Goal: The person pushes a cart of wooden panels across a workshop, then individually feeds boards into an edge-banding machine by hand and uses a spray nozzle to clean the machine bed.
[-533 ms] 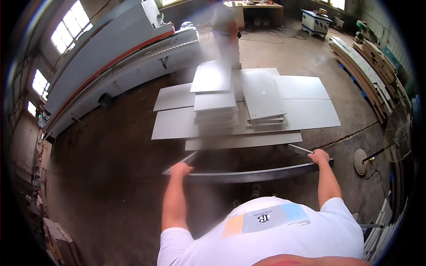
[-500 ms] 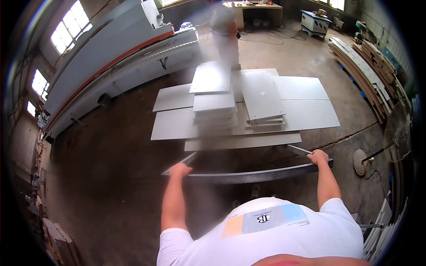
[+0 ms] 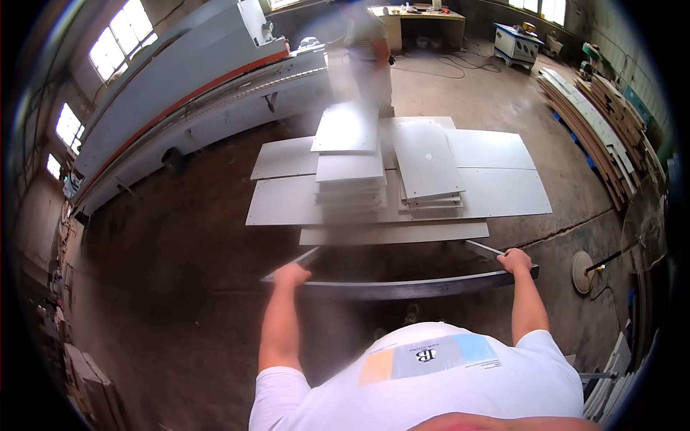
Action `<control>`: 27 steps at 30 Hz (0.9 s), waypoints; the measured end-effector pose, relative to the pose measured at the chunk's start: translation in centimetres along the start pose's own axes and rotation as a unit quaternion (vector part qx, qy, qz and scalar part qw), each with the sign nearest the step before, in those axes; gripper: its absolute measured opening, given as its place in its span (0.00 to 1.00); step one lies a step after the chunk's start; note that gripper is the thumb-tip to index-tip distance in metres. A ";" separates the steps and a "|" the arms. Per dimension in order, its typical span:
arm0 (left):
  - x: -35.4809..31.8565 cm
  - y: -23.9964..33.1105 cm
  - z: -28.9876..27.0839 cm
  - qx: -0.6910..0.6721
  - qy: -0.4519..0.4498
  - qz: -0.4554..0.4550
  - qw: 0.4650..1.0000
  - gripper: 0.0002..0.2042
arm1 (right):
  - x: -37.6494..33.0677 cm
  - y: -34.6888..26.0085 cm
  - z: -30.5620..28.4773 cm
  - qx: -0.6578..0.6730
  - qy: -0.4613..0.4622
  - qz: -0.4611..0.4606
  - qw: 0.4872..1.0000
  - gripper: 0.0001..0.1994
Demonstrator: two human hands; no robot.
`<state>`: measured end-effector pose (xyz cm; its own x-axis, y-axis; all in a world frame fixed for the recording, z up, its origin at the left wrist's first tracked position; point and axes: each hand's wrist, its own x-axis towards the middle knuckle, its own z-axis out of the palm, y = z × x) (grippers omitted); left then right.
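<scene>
Person, seen from above: white short-sleeved cotton T-shirt [image 3: 460, 366] with rectangular chest print in orange, grey and light-blue panels; bare forearms below the sleeves; no gloves on either hand.

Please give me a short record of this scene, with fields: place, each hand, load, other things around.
place: workshop with concrete floor
left hand: grips the left end of the cart handle bar
right hand: grips the right end of the same bar
load: flat grey panels on the cart, two stacks of smaller panels on top
beyond: long grey machine, another person, boards at right
</scene>
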<state>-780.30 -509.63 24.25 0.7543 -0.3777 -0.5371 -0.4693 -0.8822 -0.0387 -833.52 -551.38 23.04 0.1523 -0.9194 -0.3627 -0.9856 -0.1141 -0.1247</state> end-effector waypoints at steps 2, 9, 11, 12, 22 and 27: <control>-0.2 0.6 0.2 -0.007 -0.006 -0.002 1.000 0.28 | -0.3 0.5 -0.3 -0.011 -0.005 -0.002 1.000 0.20; 0.8 -0.4 0.7 -0.026 0.009 -0.017 0.999 0.28 | 0.8 0.5 0.7 0.006 0.018 -0.016 1.000 0.19; 0.6 -0.7 0.6 -0.026 0.017 -0.023 0.999 0.28 | 0.6 0.3 1.1 0.016 0.028 -0.015 0.999 0.20; 0.2 -0.5 0.7 -0.030 0.017 -0.024 0.999 0.28 | 0.5 0.4 1.1 0.015 0.035 -0.013 0.999 0.20; -1.3 0.8 -0.5 -0.025 0.000 -0.037 0.999 0.25 | 3.4 1.6 1.7 -0.103 -0.084 0.000 0.991 0.27; -0.4 0.0 0.4 -0.029 0.013 -0.041 0.999 0.23 | 2.4 0.3 1.1 -0.093 -0.097 0.019 0.991 0.27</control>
<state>-780.82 -509.33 24.13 0.8011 -0.3103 -0.5119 -0.3784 -0.9251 -0.0314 -833.41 -553.24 21.07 0.1093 -0.8370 -0.5362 -0.9845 -0.1656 0.0579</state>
